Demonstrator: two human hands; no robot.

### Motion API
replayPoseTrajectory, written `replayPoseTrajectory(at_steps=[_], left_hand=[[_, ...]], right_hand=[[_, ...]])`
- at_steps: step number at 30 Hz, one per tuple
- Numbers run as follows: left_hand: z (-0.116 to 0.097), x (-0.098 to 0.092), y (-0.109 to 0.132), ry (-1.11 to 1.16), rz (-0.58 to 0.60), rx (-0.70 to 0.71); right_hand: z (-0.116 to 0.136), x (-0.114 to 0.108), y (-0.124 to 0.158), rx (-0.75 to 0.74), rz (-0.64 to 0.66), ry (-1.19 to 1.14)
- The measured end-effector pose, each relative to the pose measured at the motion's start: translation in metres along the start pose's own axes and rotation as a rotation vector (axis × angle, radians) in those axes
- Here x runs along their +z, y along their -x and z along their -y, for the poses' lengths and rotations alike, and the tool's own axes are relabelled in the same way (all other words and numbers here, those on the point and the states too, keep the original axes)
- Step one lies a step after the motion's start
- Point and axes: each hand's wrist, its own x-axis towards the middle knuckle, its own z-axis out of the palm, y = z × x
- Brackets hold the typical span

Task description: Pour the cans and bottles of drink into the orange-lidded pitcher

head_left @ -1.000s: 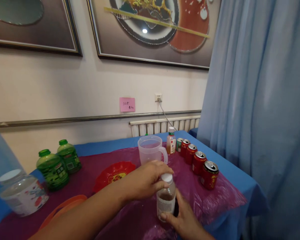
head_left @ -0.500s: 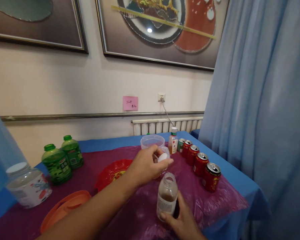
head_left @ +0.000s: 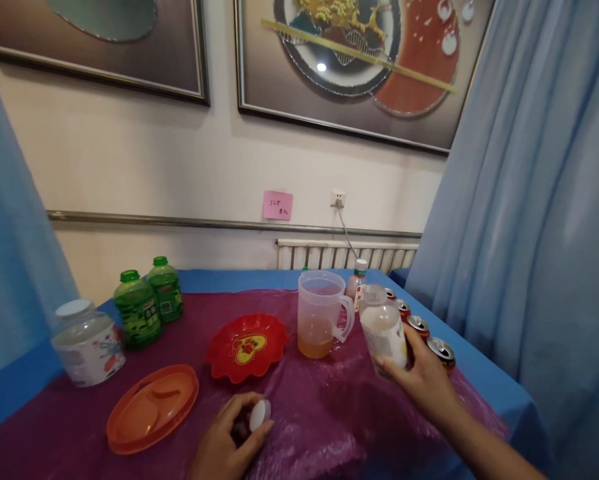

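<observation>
My left hand [head_left: 229,437] is low at the front of the table, its fingers closed round a white bottle cap [head_left: 260,415]. My right hand [head_left: 422,373] grips an uncapped clear bottle [head_left: 383,333] with a pale label, held tilted to the right of the pitcher and in front of the cans. The translucent plastic pitcher [head_left: 315,307] stands upright with some amber liquid at its bottom, its handle towards the held bottle. Left of the pitcher lies a red scalloped plate [head_left: 274,331] with a yellow design.
An orange lid-like dish [head_left: 152,410] lies front left. Behind it stand a wide jar [head_left: 89,347] and two green bottles [head_left: 138,312] [head_left: 166,291]. Several drink cans [head_left: 440,353] and a white-capped bottle [head_left: 358,283] line the right. Purple plastic sheeting [head_left: 309,420] covers the blue-clothed table.
My left hand has moved from above the bottle down to the left with the cap. My right hand has lifted the bottle up and right, beside the pitcher. The view has shifted left.
</observation>
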Motion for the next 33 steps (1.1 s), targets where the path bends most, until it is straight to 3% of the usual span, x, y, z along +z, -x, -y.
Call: replayPoseTrajectory(at_steps=[7,12,18,27,33], left_hand=[[-0.001,0.001,0.004,0.091,-0.015,0.026],[-0.016,-0.002,0.012,0.124,-0.055,0.015],[-0.020,-0.004,0.014,0.140,-0.049,0.024],[0.005,0.001,0.002,0.138,0.031,0.016],[0.009,0.003,0.003,0.152,0.029,0.004]], right_hand=[[0.003,-0.016,-0.087,-0.222,0.004,0.511],[0.011,-0.014,-0.124,-0.403,0.014,0.908],[0.029,-0.019,-0.144,-0.571,0.043,1.084],[0.052,-0.020,-0.157,-0.730,0.058,1.179],[0.067,-0.012,-0.163,-0.889,0.005,1.283]])
